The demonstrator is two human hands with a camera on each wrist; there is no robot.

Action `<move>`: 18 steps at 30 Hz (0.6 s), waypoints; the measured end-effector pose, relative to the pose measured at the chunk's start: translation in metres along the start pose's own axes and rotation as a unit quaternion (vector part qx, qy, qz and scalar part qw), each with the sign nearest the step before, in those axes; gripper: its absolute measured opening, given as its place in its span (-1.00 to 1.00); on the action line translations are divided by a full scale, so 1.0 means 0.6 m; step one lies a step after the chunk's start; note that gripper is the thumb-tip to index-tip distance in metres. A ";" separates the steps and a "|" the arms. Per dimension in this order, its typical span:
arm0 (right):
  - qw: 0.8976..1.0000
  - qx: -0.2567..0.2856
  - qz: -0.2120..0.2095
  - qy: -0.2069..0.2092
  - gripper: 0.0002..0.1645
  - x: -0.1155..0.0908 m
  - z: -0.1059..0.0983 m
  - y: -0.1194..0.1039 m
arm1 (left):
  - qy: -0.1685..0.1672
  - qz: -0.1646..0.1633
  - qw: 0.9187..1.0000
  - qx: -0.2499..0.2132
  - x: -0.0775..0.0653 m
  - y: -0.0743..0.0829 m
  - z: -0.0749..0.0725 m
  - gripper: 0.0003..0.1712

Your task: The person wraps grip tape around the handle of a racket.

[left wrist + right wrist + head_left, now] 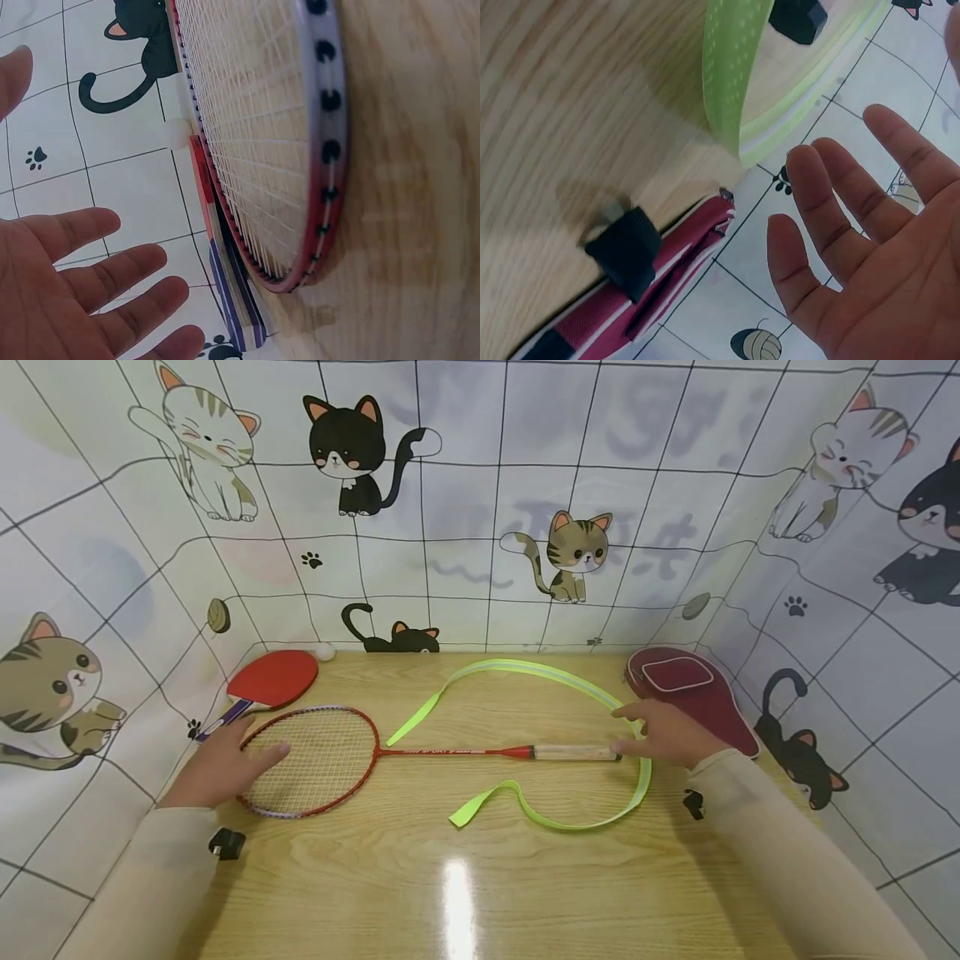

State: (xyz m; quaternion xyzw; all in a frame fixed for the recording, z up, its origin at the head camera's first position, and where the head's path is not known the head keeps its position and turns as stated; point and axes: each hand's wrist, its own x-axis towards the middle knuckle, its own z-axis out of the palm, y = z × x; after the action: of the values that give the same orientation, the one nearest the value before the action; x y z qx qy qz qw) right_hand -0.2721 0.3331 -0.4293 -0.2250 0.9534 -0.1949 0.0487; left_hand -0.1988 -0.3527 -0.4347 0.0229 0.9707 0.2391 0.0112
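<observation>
A red badminton racket (450,752) lies across the wooden table, its strung head on the left and its pale handle on the right. My left hand (221,767) hovers by the outer edge of the racket head. In the left wrist view its fingers (124,274) are spread, apart from the racket frame (328,112). Near the handle's end is my right hand (671,733), fingers (832,217) loosely bent, holding nothing in the right wrist view. A neon yellow-green strip (573,681) with a silvery stripe curves around the handle, standing on edge in places.
At the back left lie a red table tennis paddle (281,679) and a white ball (325,652). A maroon paddle case (690,689) with a black tab (626,251) is at the right. Cat-printed walls (465,560) enclose the table (360,885) on the back and sides.
</observation>
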 end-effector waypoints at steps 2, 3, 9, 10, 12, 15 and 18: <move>1.000 -0.005 0.007 -0.011 -0.11 0.002 0.005 -0.004 | -0.005 -0.003 1.000 -0.006 -0.002 -0.005 -0.001 0.10; 1.000 -0.006 0.012 -0.018 -0.13 0.004 0.006 -0.006 | -0.010 -0.006 1.000 -0.006 -0.003 -0.008 -0.001 0.11; 0.997 -0.009 0.038 -0.065 -0.27 0.011 0.016 -0.015 | -0.049 -0.048 0.998 0.007 -0.010 -0.029 -0.002 0.26; 0.997 -0.007 0.038 -0.070 -0.29 0.012 0.018 -0.017 | -0.054 -0.057 0.997 0.009 -0.011 -0.033 -0.002 0.28; 0.996 -0.004 0.041 -0.075 -0.32 0.014 0.022 -0.018 | -0.061 -0.072 0.995 0.011 -0.013 -0.038 -0.001 0.32; 0.997 -0.003 0.038 -0.074 -0.37 0.015 0.027 -0.022 | -0.072 -0.086 0.994 0.013 -0.014 -0.041 -0.001 0.34; 0.997 0.000 0.030 -0.071 -0.44 0.016 0.029 -0.027 | -0.084 -0.095 0.992 0.012 -0.016 -0.040 -0.001 0.35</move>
State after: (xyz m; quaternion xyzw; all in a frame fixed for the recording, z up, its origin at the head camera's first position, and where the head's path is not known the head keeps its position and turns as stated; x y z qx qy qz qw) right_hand -0.2706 0.3093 -0.4389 -0.2094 0.9539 -0.1769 0.1221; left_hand -0.1903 -0.3747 -0.4450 -0.0496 0.9669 0.2222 0.1155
